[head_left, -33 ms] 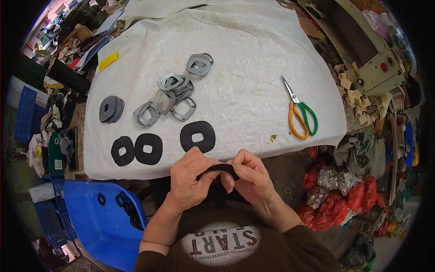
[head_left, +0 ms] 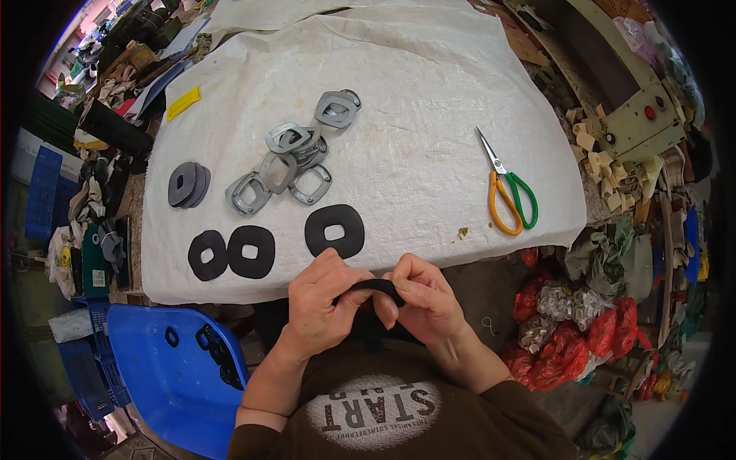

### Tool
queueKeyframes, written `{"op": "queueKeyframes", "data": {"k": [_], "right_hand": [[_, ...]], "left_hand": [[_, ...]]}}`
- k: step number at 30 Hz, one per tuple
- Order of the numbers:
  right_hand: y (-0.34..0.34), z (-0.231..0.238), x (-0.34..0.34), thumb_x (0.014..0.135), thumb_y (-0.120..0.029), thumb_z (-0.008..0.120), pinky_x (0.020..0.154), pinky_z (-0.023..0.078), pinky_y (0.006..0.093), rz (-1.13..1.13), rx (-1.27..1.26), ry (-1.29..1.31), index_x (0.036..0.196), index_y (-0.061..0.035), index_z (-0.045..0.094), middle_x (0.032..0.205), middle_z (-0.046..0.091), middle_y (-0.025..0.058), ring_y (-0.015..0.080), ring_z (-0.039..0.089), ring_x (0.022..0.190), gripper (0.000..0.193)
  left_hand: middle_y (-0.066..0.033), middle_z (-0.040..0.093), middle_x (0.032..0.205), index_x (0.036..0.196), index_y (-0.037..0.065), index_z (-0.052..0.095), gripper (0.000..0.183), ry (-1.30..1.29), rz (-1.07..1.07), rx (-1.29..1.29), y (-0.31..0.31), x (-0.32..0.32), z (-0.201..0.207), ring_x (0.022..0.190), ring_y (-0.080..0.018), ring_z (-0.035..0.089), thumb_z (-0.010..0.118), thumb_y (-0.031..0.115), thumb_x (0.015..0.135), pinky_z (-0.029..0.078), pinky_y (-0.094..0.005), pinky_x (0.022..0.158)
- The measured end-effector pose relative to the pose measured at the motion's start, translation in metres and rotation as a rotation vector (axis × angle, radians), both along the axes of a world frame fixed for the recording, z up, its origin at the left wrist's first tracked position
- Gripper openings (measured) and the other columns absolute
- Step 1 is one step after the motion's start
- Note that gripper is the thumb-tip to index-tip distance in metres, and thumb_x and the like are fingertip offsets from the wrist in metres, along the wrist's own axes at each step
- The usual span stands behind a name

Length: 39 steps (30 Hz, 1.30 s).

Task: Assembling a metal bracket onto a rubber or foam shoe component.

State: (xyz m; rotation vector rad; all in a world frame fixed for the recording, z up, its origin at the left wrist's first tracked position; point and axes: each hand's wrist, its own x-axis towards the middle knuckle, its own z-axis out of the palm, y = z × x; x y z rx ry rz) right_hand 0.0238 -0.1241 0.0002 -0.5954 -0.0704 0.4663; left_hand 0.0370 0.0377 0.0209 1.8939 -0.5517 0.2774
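Note:
A black pad (head_left: 377,286) with a curved edge is held between my two hands at the table's near edge. My left hand (head_left: 323,300) grips its left side, fingers closed. My right hand (head_left: 424,297) pinches its right end between thumb and fingers. Most of the pad's lower part is hidden by my hands. Just beyond them lies a black rounded-square pad with a square hole (head_left: 313,232). Two similar black pads (head_left: 262,267) lie side by side to the left. Farther back, several grey metal frames (head_left: 275,174) are heaped loosely, and a small stack of grey pads (head_left: 176,196) sits left of them.
White woven sheeting (head_left: 429,138) covers the table. Scissors (head_left: 499,167) with orange and green handles lie at the right. A yellow packet (head_left: 183,104) is at the far left. Below left stands a blue tub (head_left: 153,383) with black rings inside; red bags (head_left: 556,354) sit below right.

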Motion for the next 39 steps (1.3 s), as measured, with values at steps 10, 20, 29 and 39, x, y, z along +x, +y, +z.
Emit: {"op": "queueKeyframes", "data": {"k": [10,20,29,39], "right_hand": [[-0.001,-0.007,0.004,0.087,-0.010,0.046,0.061,0.047,0.0340,0.064,0.003,0.027,0.094,0.0014,0.047,0.073,0.057,0.0151,0.0232,0.057,0.061,0.014],[0.003,-0.006,-0.003,0.084,-0.002,0.053,0.064,0.045,0.0241,-0.442,-0.836,-0.631,0.097,0.0000,0.051,0.078,0.059,0.0084,0.0126,0.055,0.069,0.014],[0.015,-0.008,-0.007,0.090,-0.013,0.046,0.077,0.047,0.0324,-0.367,-0.383,-0.143,0.105,-0.0009,0.044,0.096,0.058,0.0150,0.0192,0.057,0.089,0.019],[-0.007,-0.013,0.012,0.090,-0.019,0.047,0.079,0.044,0.0317,-0.100,-0.368,-0.128,0.094,-0.0010,0.048,0.086,0.058,0.0115,0.0184,0.056,0.082,0.019]], "left_hand": [[-0.0050,0.051,0.060,0.079,0.003,0.062,0.013,0.010,0.004,-0.024,-0.002,-0.002,0.002,0.054,-0.0172,0.045,0.067,0.000,0.067,0.036,-0.0261,0.048],[-0.0032,0.049,0.064,0.080,0.002,0.062,0.007,0.207,0.063,-0.078,-0.006,-0.004,0.007,0.053,-0.0092,0.048,0.065,0.007,0.076,0.039,-0.0210,0.047],[-0.0015,0.056,0.075,0.091,-0.002,0.055,0.015,0.406,0.218,-0.637,-0.025,-0.016,-0.019,0.067,-0.0072,0.053,0.058,0.010,0.083,0.043,-0.0200,0.061],[-0.0007,0.057,0.073,0.091,-0.001,0.058,0.018,0.564,0.033,-0.462,-0.002,-0.009,-0.018,0.058,-0.0023,0.047,0.056,0.017,0.086,0.036,-0.0152,0.048]]}}
